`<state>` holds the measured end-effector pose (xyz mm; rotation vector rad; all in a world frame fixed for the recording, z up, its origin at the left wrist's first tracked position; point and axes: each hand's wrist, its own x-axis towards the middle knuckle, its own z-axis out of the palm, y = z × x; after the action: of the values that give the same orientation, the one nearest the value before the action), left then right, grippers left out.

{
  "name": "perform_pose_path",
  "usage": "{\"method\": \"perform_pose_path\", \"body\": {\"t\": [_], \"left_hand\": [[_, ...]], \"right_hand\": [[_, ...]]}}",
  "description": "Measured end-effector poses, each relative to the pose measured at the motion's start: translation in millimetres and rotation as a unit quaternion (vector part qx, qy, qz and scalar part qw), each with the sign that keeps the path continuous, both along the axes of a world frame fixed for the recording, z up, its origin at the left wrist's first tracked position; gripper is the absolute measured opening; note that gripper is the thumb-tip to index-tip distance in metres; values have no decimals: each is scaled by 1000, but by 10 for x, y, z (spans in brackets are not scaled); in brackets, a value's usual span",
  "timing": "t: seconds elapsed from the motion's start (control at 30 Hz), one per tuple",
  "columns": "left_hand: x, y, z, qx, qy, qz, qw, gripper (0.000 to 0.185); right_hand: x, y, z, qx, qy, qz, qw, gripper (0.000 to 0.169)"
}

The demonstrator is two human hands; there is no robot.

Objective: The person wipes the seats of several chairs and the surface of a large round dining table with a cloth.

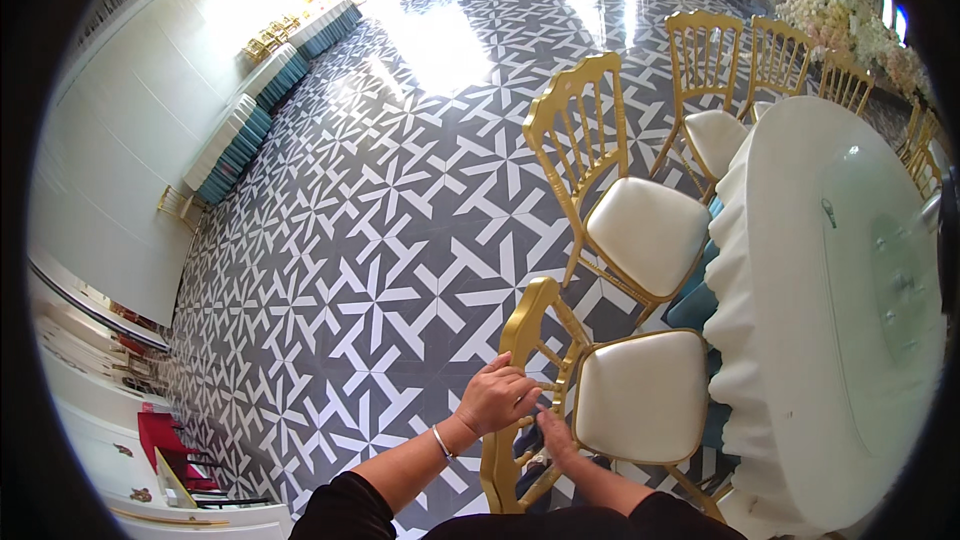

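A gold chair (529, 315) with a spindled back and a padded white seat (641, 396) stands just in front of me, its seat facing the round table (787, 300). My left hand (499, 394) is wrapped over the chair's top rail, its fingers curled towards the spindles. A silver bangle (442, 444) circles that wrist. Just inside the backrest, my right hand (556, 435) is close to the spindles and near the left fingertips. Its fingertips are blurred, so whether it grips a spindle is unclear.
Another gold chair (577, 112) stands beside this one, and several more ring the table. The white tablecloth (731, 255) hangs in folds over teal fabric. A glass turntable (877, 255) covers the tabletop's middle. Teal-skirted tables (232, 142) line the left wall; flowers (840, 15) stand far right.
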<state>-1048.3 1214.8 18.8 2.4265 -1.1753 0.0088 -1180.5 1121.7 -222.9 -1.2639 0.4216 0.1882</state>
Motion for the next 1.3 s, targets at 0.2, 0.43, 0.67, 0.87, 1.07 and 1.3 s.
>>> {"method": "perform_pose_path", "body": {"t": [0.2, 0.43, 0.67, 0.87, 1.07, 1.3], "left_hand": [[59, -172, -12, -11, 1, -21, 1000, 14], [101, -183, -39, -12, -6, -31, 999, 10], [-3, -8, -95, -25, -6, 5, 1000, 13], [43, -278, -161, -17, 8, -28, 999, 11], [45, -210, -171, 0, 15, -19, 1000, 10], [63, -200, -191, 33, 28, -11, 999, 11]], "right_hand": [[227, -282, -1883, -166, 147, 80, 972, 51], [264, -220, -1261, -141, 87, 48, 985, 44], [110, 106, 878, -10, -60, 42, 997, 33], [-24, -180, 148, -61, -42, 21, 997, 41], [319, -879, -1240, -317, 108, 209, 919, 30], [1517, -1341, -1506, -235, 81, -172, 953, 41]]}}
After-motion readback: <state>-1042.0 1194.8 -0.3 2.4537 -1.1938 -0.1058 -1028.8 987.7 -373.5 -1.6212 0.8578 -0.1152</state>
